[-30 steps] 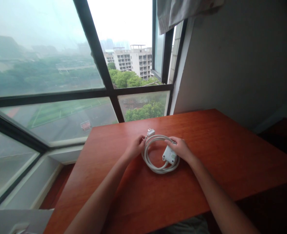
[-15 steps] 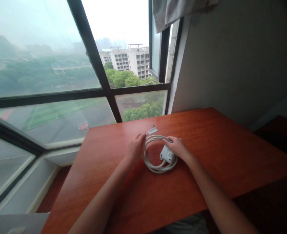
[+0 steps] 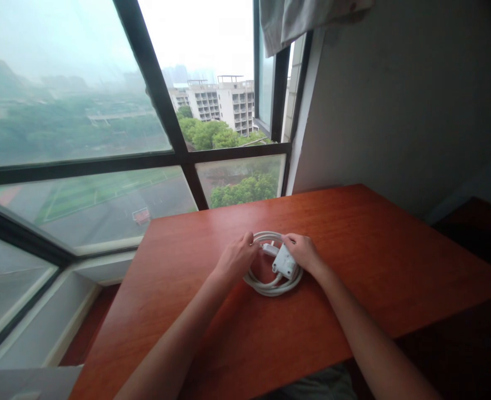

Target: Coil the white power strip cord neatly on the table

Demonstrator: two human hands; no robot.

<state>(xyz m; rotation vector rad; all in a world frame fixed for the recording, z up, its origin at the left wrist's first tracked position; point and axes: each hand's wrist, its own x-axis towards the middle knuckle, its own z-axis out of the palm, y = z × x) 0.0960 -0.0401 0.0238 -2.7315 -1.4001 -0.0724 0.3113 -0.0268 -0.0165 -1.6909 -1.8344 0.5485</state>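
A white extension cord (image 3: 270, 290) lies in a round coil on the wooden table. Its white socket block (image 3: 285, 263) rests at the right side of the loop. My right hand (image 3: 304, 251) is closed on the coil and the top of that block. At the left side of the coil, my left hand (image 3: 242, 253) pinches the cord just behind the plug (image 3: 270, 249). The plug is inside the loop, pointing right toward the block; its pins are close to my right fingers. Some of the coil is hidden behind my left fingers.
The red-brown table (image 3: 179, 266) has its far edge along a dark-framed window (image 3: 137, 162). A grey wall (image 3: 379, 111) rises behind the table at the right. A light curtain (image 3: 304, 22) hangs at the top. My lap shows below the near edge.
My left hand has moved slightly right, bringing the plug from beyond the coil's far rim down into the loop. My right hand and the socket block have stayed nearly still.
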